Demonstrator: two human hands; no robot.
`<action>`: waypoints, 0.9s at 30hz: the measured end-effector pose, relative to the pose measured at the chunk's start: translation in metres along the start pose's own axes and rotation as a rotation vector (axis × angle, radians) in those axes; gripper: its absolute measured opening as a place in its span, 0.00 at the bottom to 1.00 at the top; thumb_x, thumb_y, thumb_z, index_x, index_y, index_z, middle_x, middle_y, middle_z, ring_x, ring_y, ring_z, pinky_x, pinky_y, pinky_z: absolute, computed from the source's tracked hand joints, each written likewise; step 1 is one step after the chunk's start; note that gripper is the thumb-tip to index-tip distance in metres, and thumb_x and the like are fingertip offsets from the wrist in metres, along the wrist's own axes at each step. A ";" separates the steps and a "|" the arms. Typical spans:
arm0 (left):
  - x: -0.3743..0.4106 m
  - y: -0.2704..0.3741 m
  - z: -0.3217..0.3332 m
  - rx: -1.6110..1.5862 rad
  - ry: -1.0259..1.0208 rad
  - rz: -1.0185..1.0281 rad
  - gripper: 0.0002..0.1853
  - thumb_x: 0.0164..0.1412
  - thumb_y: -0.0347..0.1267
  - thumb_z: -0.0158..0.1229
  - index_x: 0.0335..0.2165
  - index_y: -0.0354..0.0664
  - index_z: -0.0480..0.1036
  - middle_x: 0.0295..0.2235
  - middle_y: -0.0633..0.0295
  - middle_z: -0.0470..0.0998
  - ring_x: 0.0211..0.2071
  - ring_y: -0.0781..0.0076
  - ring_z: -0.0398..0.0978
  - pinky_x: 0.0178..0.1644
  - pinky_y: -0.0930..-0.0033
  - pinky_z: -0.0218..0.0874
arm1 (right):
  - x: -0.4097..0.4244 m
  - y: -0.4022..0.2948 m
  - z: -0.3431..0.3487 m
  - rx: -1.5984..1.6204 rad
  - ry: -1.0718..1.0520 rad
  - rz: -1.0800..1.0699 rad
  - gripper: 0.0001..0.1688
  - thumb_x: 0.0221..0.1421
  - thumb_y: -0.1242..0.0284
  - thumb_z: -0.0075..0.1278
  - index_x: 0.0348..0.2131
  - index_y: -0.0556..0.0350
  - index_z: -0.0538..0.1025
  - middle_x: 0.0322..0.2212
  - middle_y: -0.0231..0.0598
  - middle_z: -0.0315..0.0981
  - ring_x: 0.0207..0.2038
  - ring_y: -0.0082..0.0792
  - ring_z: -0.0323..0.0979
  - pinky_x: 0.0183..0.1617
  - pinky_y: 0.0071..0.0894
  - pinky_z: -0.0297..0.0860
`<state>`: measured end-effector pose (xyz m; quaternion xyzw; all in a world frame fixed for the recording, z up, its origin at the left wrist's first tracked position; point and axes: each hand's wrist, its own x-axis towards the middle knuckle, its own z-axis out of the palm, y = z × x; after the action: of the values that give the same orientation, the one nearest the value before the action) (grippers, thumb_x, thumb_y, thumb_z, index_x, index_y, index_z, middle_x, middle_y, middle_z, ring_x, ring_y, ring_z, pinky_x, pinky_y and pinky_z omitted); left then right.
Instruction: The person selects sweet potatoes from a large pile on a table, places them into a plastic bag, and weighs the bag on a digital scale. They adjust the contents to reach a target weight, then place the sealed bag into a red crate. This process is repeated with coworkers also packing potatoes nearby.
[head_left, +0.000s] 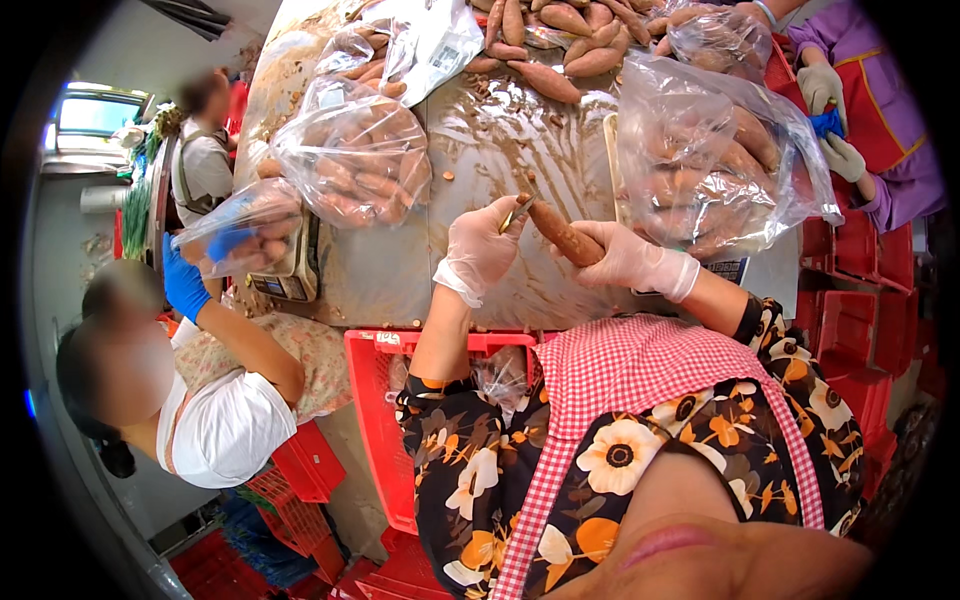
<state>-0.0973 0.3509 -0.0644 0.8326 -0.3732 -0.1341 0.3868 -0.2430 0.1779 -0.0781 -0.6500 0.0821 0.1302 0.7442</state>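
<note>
My left hand (480, 246), in a thin translucent glove, grips a small knife (516, 214). Its blade lies against the far tip of a long sweet potato (561, 232). The thicker near end of that sweet potato is held in my right hand (634, 259), gloved the same way. Both hands are above the near part of a metal table (375, 262) smeared with soil. Close by on the right, a clear plastic bag of sweet potatoes (697, 172) rests on a scale (611, 161), mostly hidden beneath it.
More sweet potatoes (555, 79) are heaped at the far side. Another filled bag (360, 165) stands left. A co-worker's blue-gloved hand (184, 277) holds a smaller bag (251, 232) over a scale (289, 281). Right, a person's gloved hands (825, 94) hold something blue. A red crate (367, 420) sits below.
</note>
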 end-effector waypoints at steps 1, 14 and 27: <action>0.000 -0.011 0.006 -0.027 -0.017 -0.015 0.11 0.57 0.35 0.57 0.38 0.44 0.75 0.27 0.46 0.76 0.30 0.47 0.75 0.33 0.58 0.66 | -0.004 -0.010 0.002 -0.068 -0.085 -0.001 0.19 0.46 0.77 0.55 0.41 0.56 0.72 0.30 0.25 0.69 0.31 0.17 0.64 0.35 0.20 0.65; -0.057 -0.014 0.069 -1.666 -0.276 -0.626 0.11 0.60 0.35 0.54 0.39 0.42 0.73 0.31 0.66 0.75 0.29 0.76 0.73 0.29 0.74 0.64 | 0.014 -0.014 0.022 -0.082 -0.106 -0.448 0.26 0.46 0.78 0.61 0.47 0.51 0.73 0.47 0.35 0.68 0.51 0.29 0.63 0.57 0.31 0.59; -0.026 -0.044 0.067 -1.585 0.070 -0.782 0.20 0.66 0.46 0.46 0.43 0.42 0.71 0.29 0.62 0.77 0.16 0.80 0.66 0.16 0.78 0.53 | 0.016 0.004 0.011 -0.444 -0.142 -0.836 0.05 0.56 0.74 0.52 0.35 0.50 0.75 0.51 0.42 0.65 0.57 0.46 0.60 0.62 0.43 0.54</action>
<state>-0.1264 0.3520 -0.1436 0.3913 0.1529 -0.4504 0.7878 -0.2296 0.1910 -0.0850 -0.7602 -0.2670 -0.1218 0.5796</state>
